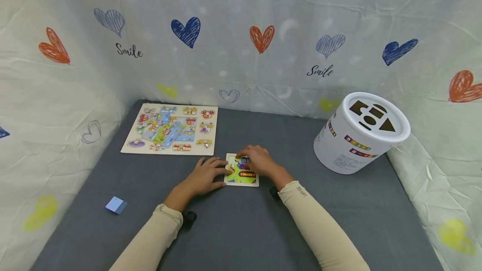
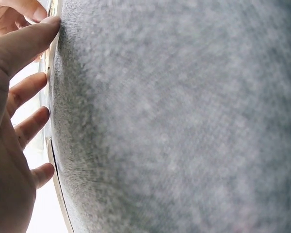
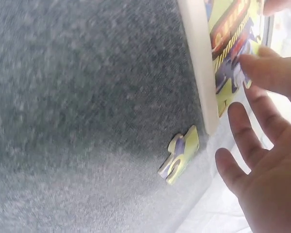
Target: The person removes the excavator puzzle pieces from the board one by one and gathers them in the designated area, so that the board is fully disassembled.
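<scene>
A small jigsaw puzzle in a pale frame lies on the table, with a bright printed vehicle picture and a bare patch near its upper left. My left hand rests at its left side, fingers spread and fairly straight, fingertips at the frame's edge. Over the upper part, my right hand bends down and pinches a puzzle piece between thumb and forefinger; the hand mostly hides that piece. In the right wrist view a loose puzzle piece lies on the cloth just outside the frame, below the curled fingers.
A larger peg puzzle board with vehicle pictures lies at the back left. A white bucket with shaped holes in its lid stands at the right. A small blue flat piece lies at the left. A printed curtain hangs behind the grey table.
</scene>
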Tool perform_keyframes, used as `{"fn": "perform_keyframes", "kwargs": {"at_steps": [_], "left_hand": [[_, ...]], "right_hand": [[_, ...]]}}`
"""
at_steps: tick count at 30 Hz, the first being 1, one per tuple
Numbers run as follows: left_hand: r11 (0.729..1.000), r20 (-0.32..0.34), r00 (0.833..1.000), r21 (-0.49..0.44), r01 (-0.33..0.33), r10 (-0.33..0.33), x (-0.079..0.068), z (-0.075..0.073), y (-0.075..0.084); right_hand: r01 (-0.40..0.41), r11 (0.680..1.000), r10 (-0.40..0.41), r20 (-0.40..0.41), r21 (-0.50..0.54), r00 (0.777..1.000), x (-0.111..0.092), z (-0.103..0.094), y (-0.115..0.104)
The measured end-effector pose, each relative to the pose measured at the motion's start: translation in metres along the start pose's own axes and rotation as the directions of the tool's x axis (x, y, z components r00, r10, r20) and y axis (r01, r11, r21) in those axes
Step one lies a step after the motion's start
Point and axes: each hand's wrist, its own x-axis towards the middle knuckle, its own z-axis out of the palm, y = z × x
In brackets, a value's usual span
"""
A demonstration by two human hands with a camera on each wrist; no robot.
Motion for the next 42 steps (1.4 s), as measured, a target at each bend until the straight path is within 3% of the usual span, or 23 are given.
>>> {"fn": "perform_keyframes", "kwargs": {"at_steps": [22,42], "left_hand": [[1.000,-0.008,1.000,-0.006,0.001,-0.001,-0.0001,-0.0030,0.0035],[1.000,-0.014,1.000,-0.006,-0.003,0.003,-0.0016,-0.0037,0.0066]], "right_hand": [[0.037,0.999,-0.036,-0.073,0.013,0.997,-0.0020,0.0028,0.0032],[-0.024,0.982,0.043,-0.098,0.190,0.994,-0.0012,-0.0030,-0.0006]]}}
